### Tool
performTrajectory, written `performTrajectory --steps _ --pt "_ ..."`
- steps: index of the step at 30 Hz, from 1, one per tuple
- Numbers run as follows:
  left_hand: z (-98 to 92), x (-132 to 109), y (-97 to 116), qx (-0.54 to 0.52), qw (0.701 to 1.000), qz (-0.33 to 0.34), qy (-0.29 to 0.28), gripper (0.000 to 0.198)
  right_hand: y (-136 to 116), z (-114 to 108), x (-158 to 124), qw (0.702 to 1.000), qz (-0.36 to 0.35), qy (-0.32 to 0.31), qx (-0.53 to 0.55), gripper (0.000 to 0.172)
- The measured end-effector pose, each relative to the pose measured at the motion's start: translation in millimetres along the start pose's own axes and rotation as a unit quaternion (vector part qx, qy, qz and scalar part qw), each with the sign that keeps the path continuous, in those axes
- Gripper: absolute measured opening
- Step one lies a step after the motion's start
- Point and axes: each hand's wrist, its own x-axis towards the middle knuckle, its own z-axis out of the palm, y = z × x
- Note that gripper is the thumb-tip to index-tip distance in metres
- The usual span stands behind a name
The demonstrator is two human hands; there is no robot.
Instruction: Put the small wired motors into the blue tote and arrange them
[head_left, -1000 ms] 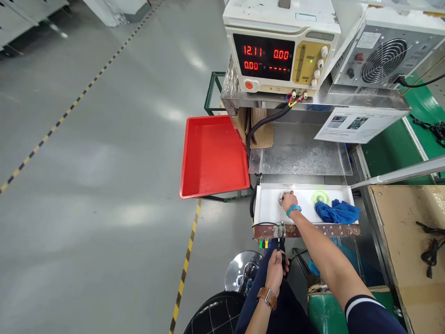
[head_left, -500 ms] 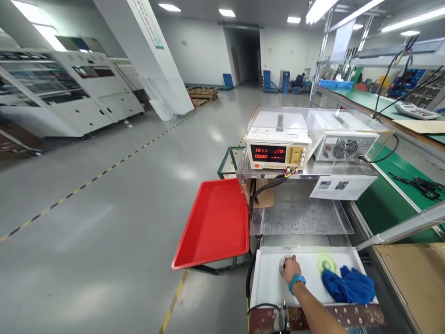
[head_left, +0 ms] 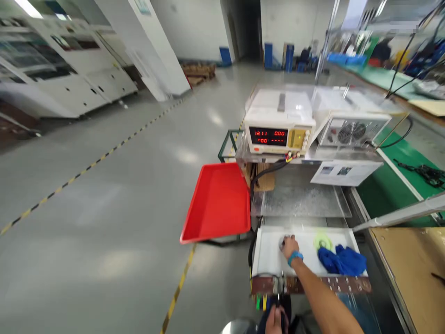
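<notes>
My right hand [head_left: 289, 248], with a blue band at the wrist, reaches into a white tray [head_left: 267, 262]. Its fingers are closed on a small round silvery piece [head_left: 281, 243] at the tray's left side, which they partly cover. At the bottom edge my left hand [head_left: 275, 320] is closed around a dark slim object [head_left: 278, 304] pointing up toward the tray; its kind is unclear. A pale yellow-green ring [head_left: 322, 241] and a crumpled blue cloth [head_left: 342, 260] lie in the tray's right half. Along the tray's front runs a brown strip [head_left: 339, 285] with metal studs.
A power supply [head_left: 280, 125] with red digits stands on the shelf beyond, beside a grey unit with a fan [head_left: 352, 132]. Left of the tray is a red tray [head_left: 219, 204] on a green frame. A cardboard-brown board [head_left: 410, 260] and a slanted metal bar [head_left: 399, 213] are at right.
The view has tipped downward, so the scene sits higher. My left hand has come into view at the bottom. My right hand stays at the round silvery piece.
</notes>
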Motion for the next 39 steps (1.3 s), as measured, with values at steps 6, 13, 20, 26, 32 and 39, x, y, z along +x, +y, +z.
performTrajectory --steps 6,13,20,26,32,39 --pt "11.0 -8.1 -35.7 -0.085 0.996 0.024 -0.008 0.070 18.0 15.9 9.9 0.999 -0.005 -0.033 -0.024 0.037" --pt "15.4 -1.6 -33.0 -0.090 0.996 -0.004 -0.005 0.070 17.6 15.5 3.6 1.000 -0.009 -0.014 -0.013 0.035" --pt "12.4 6.5 -45.8 -0.085 0.996 -0.007 -0.005 0.078 12.9 19.8 4.4 1.000 0.007 -0.007 0.008 0.034" --pt "10.3 26.1 -63.9 -0.066 0.997 -0.036 0.020 0.078 10.1 22.1 6.0 1.000 0.004 -0.004 0.025 0.035" --pt "6.4 23.4 -53.5 -0.053 0.997 -0.048 -0.004 0.069 10.0 23.7 6.3 0.999 0.005 -0.004 0.033 0.035" --pt "6.0 19.2 -45.5 -0.045 0.998 -0.050 0.006 0.064 8.9 24.4 5.1 0.999 0.005 0.001 0.038 0.035"
